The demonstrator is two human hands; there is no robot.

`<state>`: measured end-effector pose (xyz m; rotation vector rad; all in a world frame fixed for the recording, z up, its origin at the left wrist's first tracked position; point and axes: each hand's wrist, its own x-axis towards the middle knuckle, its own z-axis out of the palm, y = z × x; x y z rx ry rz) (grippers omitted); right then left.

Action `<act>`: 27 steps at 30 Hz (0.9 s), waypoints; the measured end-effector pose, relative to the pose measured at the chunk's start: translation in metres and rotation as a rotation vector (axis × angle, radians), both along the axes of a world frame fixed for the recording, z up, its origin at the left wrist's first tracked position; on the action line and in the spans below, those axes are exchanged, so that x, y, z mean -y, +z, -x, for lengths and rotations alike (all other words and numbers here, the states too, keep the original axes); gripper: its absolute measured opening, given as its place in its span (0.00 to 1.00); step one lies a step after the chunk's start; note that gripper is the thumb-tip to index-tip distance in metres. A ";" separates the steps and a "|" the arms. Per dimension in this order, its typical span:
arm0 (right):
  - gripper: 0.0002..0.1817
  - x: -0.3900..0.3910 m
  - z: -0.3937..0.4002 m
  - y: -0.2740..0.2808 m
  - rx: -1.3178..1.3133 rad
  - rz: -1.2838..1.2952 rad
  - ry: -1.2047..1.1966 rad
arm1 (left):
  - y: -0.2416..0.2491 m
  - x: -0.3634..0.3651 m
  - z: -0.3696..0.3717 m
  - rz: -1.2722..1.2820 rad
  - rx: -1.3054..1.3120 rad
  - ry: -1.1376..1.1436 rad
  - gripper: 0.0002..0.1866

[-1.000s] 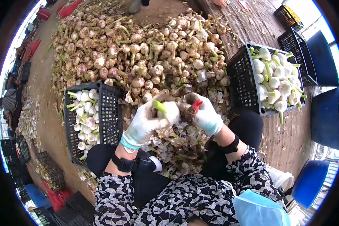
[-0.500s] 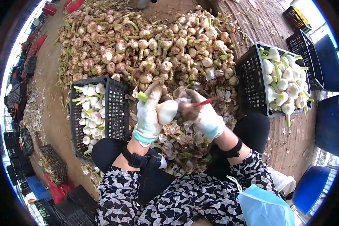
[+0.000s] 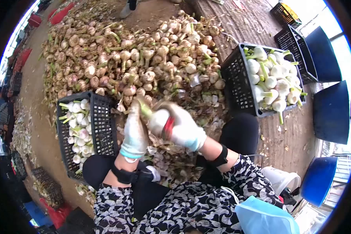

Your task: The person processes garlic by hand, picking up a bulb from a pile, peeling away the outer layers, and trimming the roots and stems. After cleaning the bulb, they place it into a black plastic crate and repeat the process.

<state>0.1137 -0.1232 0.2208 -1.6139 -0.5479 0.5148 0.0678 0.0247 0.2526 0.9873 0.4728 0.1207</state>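
A peeled white garlic bulb point(image 3: 158, 119) with a green stem is between my two gloved hands, over the heap's near edge. My left hand point(image 3: 135, 130) is closed round the stem side of it. Against the bulb's other side presses my right hand point(image 3: 182, 126), its fingers curled and slightly blurred. A small tool with a red handle point(image 3: 168, 127) sits in that right hand; its working end is hidden. Beyond both hands spreads a large heap of unpeeled garlic point(image 3: 117, 54) with dry skins and stems.
Black crates of cleaned white garlic stand at my left point(image 3: 101, 124) and right point(image 3: 238, 82). Loose skins point(image 3: 171, 163) cover the floor between my knees. Blue tubs point(image 3: 331, 113) and a white bucket point(image 3: 280, 179) are at right. Another person's foot point(image 3: 125, 11) shows beyond the heap.
My hands have come together: the right hand moved left onto the bulb, and the stem now points up and away. The view has shifted, so the surroundings appear farther left.
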 end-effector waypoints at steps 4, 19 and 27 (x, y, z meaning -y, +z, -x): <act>0.12 0.109 -0.082 0.021 0.381 0.243 -0.720 | 0.012 -0.019 0.004 -0.024 0.013 0.040 0.28; 0.21 0.003 -0.176 -0.002 0.216 1.085 -0.254 | 0.026 -0.030 0.000 0.033 -0.142 0.132 0.16; 0.11 -0.045 -0.173 -0.126 0.253 0.971 -0.475 | 0.009 -0.036 0.003 -0.120 -0.133 0.103 0.23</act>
